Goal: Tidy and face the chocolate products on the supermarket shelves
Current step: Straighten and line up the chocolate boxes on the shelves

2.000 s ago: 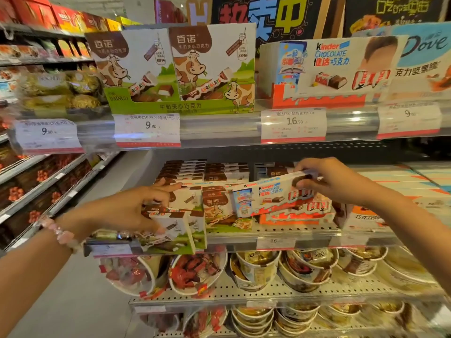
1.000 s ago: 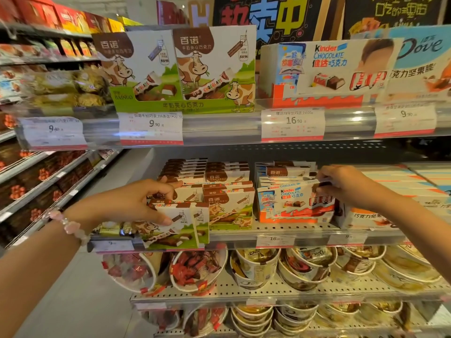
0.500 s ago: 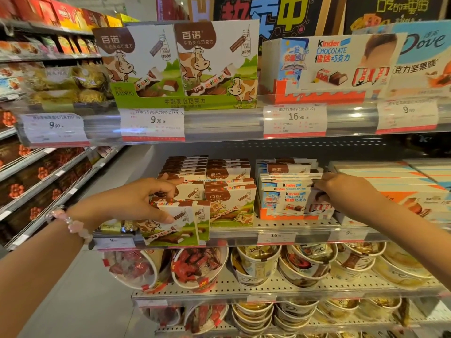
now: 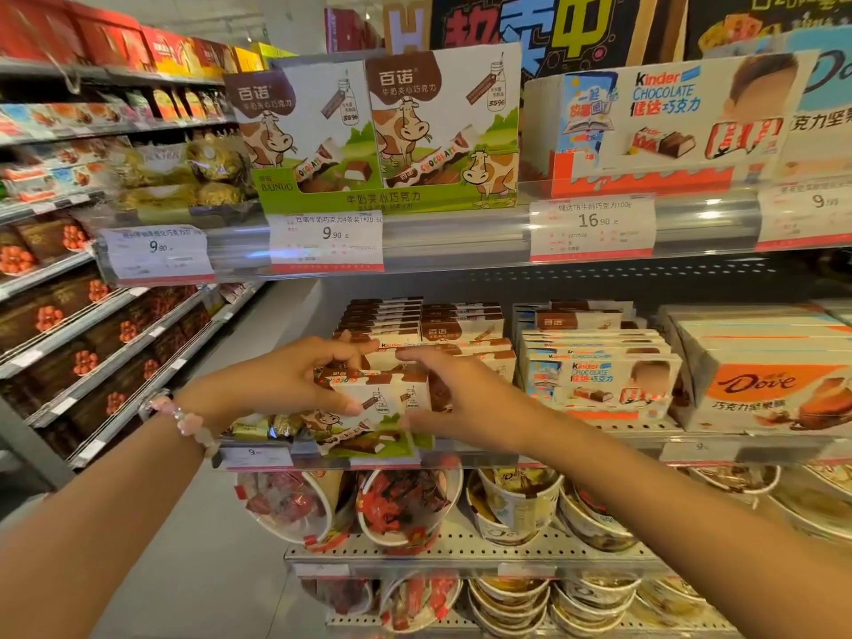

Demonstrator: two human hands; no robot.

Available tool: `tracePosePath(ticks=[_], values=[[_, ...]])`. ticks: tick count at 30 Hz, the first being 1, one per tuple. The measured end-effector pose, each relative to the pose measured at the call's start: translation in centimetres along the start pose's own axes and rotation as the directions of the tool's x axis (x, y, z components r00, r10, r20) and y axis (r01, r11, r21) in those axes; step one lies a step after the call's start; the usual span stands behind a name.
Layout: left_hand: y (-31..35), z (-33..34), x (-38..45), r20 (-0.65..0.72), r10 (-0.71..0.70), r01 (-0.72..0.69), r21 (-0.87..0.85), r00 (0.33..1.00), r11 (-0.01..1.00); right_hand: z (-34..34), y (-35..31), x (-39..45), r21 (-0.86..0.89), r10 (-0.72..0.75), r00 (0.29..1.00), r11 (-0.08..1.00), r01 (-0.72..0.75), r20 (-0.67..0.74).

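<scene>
On the middle shelf, a front cow-print milk chocolate box (image 4: 382, 410) leans forward at the shelf edge. My left hand (image 4: 286, 385) grips its left side, fingers over the top and thumb on the front face. My right hand (image 4: 465, 398) grips the right edge of the same box, fingers above and thumb below. More cow-print boxes (image 4: 461, 327) are stacked flat behind. To the right, a stack of Kinder chocolate boxes (image 4: 599, 380) faces forward, with Dove boxes (image 4: 760, 389) beside it.
The shelf above carries a cow-print display carton (image 4: 392, 131), a Kinder display (image 4: 668, 117) and price tags (image 4: 592, 228). Tubs of wrapped sweets (image 4: 405, 505) fill the lower shelf. Gold-wrapped chocolates (image 4: 263, 426) lie left of the box. An aisle of shelves runs at the left.
My right hand set the Kinder box on its stack, let go and moved left onto the cow-print box. My left hand stayed on that box.
</scene>
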State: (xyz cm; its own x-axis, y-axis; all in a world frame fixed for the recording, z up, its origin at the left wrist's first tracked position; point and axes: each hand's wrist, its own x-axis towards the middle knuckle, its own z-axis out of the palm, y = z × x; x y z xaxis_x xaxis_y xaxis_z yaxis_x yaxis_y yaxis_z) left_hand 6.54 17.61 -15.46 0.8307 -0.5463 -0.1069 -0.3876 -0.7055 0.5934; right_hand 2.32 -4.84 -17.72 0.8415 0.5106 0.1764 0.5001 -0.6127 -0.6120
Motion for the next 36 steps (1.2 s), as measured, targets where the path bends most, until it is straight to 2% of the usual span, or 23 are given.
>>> tracePosePath(ticks=[6, 13, 15, 19, 20, 26, 30, 33, 36], values=[[0.2, 0.0, -0.1, -0.028, 0.028, -0.029, -0.034, 0.999, 0.999, 2.2, 0.7, 1.8, 0.201, 0.042, 0.995, 0.979, -0.023, -0.092], [-0.9, 0.0, 0.1, -0.269, -0.013, -0.004, -0.064, 0.963, 0.998, 1.9, 2.2, 1.3, 0.302, 0.153, 0.971, 0.949, -0.093, -0.182], [-1.1, 0.0, 0.3, -0.288, -0.009, 0.003, -0.020, 0.958, 1.000, 1.6, 2.5, 1.1, 0.304, 0.172, 0.968, 0.946, -0.110, -0.184], [-0.6, 0.2, 0.5, -0.174, 0.014, 0.027, 0.232, 0.985, 0.972, 1.6, 2.6, 0.7, 0.294, 0.163, 0.970, 0.950, -0.105, -0.180], [-0.4, 0.2, 0.5, -0.158, 0.021, 0.019, 0.245, 0.987, 0.969, 1.7, 2.6, 0.6, 0.309, 0.162, 0.969, 0.946, -0.099, -0.188], [-0.3, -1.0, 0.3, -0.093, 0.089, -0.082, 0.076, 0.992, 0.994, 0.0, 1.8, 0.4, 0.225, 0.058, 0.968, 0.974, -0.002, -0.245], [-0.5, -1.9, 0.0, -0.212, 0.120, -0.117, 0.027, 0.970, 0.993, -3.2, 2.8, -0.3, 0.208, 0.073, 0.935, 0.978, 0.001, -0.348], [-1.0, -2.2, -0.3, -0.307, 0.123, -0.097, 0.100, 0.944, 0.990, -5.3, 3.6, -1.1, 0.204, 0.070, 0.911, 0.979, 0.016, -0.407], [-1.0, -2.1, -0.4, -0.367, 0.163, -0.092, 0.203, 0.916, 0.975, -6.0, 4.0, -1.6, 0.161, 0.055, 0.912, 0.987, 0.012, -0.407]])
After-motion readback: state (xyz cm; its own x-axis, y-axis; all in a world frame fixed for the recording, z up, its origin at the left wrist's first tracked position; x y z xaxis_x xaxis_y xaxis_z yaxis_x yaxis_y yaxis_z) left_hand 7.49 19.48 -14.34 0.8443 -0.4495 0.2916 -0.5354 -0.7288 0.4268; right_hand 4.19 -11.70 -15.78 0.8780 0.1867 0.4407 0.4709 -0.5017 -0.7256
